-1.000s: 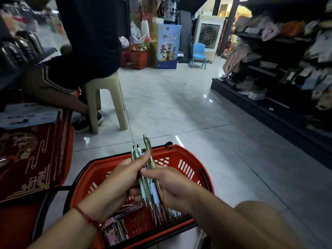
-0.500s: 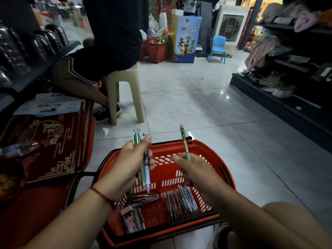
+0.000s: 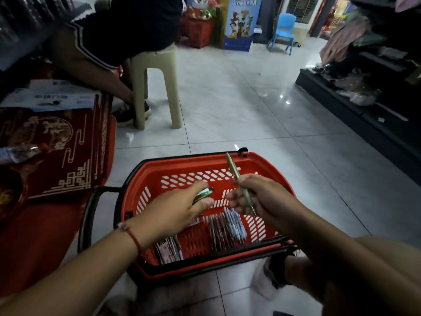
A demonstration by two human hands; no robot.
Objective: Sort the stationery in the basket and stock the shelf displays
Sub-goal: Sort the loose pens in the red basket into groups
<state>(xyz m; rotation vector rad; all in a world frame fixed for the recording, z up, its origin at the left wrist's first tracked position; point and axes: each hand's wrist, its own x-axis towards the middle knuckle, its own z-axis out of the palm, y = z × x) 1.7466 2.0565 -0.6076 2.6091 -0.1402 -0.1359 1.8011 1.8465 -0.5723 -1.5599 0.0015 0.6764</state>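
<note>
The left hand (image 3: pixel 182 208) has dropped from chest height down over the red basket (image 3: pixel 145 172), and the small bundle of pens (image 3: pixel 203 194) it grips now points forward and low, where half a second ago it stood upright. The right hand (image 3: pixel 257 197) stays much where it was, pinching a single olive-green pen (image 3: pixel 237 176) between thumb and fingers, its top slanting up past the basket's far rim. The two hands are close now, nearly touching, where before they were held apart.

Inside the basket, a row of loose pens (image 3: pixel 227 226) lies on the bottom towards the right, and a stack of packaged stationery (image 3: pixel 169 247) sits at the near left corner.

The basket stands on a pale, glossy tiled floor (image 3: pixel 250 106). To the left are red boxes with gold patterns (image 3: pixel 57 151), a white box lying on top further back. Beyond them another person sits on a beige plastic stool (image 3: pixel 157 87). Dark shelves (image 3: pixel 364 94) with goods run along the right side, and at the back stand a small blue chair (image 3: pixel 282 30) and a blue cartoon display stand (image 3: pixel 241 21).
</note>
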